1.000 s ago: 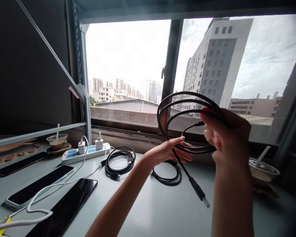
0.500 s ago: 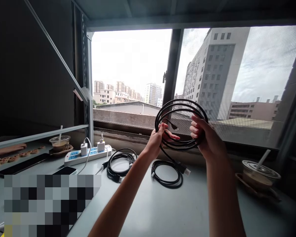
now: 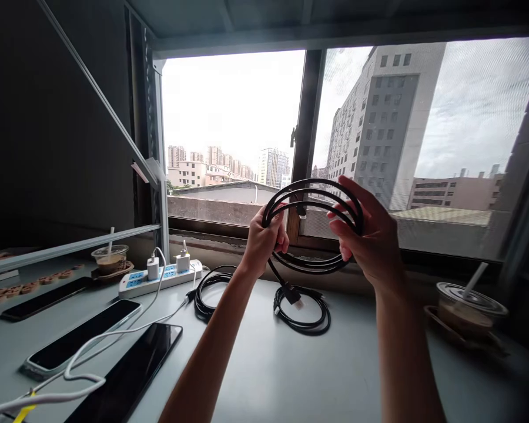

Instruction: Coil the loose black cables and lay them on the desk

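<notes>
I hold a black cable (image 3: 311, 194) wound into a round coil up in front of the window. My left hand (image 3: 264, 241) is closed round the coil's left side. My right hand (image 3: 372, 235) grips its right side, fingers curled over the loops. One plug end (image 3: 293, 292) hangs down below the coil, just above the desk. Two more coiled black cables lie on the grey desk: one (image 3: 306, 311) directly under my hands, the other (image 3: 209, 288) a little to its left.
A white power strip (image 3: 158, 276) with two chargers lies by the window frame, a white cable (image 3: 83, 364) running from it. Several dark phones (image 3: 81, 338) lie at the left. Lidded drink cups stand at left (image 3: 110, 258) and right (image 3: 469, 299).
My left hand went from open under the coil to gripping its left side. The coil moved left and away from me, and the hanging plug end has risen off the desk.
</notes>
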The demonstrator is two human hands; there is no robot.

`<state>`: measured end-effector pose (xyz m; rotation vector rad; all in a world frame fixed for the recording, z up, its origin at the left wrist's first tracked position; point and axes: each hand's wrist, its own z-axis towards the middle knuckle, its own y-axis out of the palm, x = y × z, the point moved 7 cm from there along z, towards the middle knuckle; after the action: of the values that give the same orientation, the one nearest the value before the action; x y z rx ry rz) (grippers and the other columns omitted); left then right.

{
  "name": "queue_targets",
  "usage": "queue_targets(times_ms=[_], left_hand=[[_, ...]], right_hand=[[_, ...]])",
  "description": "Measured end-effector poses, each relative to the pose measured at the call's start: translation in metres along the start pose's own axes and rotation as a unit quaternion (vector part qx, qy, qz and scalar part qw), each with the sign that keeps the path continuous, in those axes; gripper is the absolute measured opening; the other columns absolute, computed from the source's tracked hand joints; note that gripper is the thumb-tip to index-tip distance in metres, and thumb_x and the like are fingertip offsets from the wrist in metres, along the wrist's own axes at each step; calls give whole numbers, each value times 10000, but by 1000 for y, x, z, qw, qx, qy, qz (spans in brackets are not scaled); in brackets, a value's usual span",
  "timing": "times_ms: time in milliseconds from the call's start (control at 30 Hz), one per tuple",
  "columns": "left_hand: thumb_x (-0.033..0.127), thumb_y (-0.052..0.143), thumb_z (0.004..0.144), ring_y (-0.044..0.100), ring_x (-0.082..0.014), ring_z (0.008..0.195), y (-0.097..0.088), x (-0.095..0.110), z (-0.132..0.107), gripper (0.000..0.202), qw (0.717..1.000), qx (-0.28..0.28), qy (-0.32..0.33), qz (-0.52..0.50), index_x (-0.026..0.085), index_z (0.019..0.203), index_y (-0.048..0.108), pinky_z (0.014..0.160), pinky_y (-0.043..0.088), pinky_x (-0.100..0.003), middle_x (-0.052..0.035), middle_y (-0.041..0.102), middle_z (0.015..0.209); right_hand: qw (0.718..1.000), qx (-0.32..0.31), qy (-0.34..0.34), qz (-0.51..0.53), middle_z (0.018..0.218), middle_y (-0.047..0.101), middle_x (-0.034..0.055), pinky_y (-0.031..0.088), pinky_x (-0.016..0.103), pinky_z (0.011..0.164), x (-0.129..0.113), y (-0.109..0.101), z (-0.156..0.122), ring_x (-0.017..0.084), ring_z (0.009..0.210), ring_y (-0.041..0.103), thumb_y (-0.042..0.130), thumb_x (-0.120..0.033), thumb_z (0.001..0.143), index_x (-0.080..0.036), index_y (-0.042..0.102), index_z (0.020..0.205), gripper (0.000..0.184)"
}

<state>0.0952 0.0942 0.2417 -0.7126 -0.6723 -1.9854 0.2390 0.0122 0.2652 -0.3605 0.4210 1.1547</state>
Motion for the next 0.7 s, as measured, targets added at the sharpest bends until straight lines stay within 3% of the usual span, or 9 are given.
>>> queue_targets(times_ms=[133, 267, 400, 533, 700], left_hand=[[327, 561, 821, 368, -67, 265, -2, 6, -1, 149, 996, -16, 34, 86, 188, 794, 517, 287, 235, -175, 102, 369, 363], [323, 556, 817, 363, -65, 279, -1, 14, -4, 147, 984, 4, 64, 168, 185, 828, 607, 304, 258, -187, 83, 379, 380], [385, 671, 733, 344, -49, 356, 2, 26, -8, 210, 968, 7, 89, 234, 186, 766, 614, 379, 269, -196, 75, 365, 454], [373, 697, 717, 308, -54, 424, 16, 40, -17, 227, 958, -59, 127, 251, 186, 780, 586, 431, 257, -201, 73, 341, 500], [426, 508, 854, 259, -68, 446, 30, 52, -31, 283, 944, -51, 177, 274, 181, 714, 497, 429, 203, -219, 58, 302, 498]], right_hand=[[998, 8, -31, -52, 838, 561, -7, 305, 186, 308, -5, 6, -1, 27, 397, 382, 684, -327, 724, -297, 647, 1069, 348], [995, -15, -81, -55, 786, 537, -20, 313, 179, 344, -5, 16, -1, 35, 437, 419, 630, -254, 772, -261, 689, 952, 189], [995, 17, -80, -59, 794, 547, -14, 335, 192, 369, -2, 15, 1, 51, 464, 434, 642, -284, 770, -250, 681, 941, 178], [987, 66, -101, -106, 908, 568, 21, 433, 214, 497, -1, 5, 3, 114, 667, 537, 659, -309, 755, -255, 663, 962, 214], [993, 36, -66, -86, 968, 541, 26, 399, 217, 394, 11, -1, 5, 65, 495, 479, 607, -340, 785, -277, 613, 1090, 311]])
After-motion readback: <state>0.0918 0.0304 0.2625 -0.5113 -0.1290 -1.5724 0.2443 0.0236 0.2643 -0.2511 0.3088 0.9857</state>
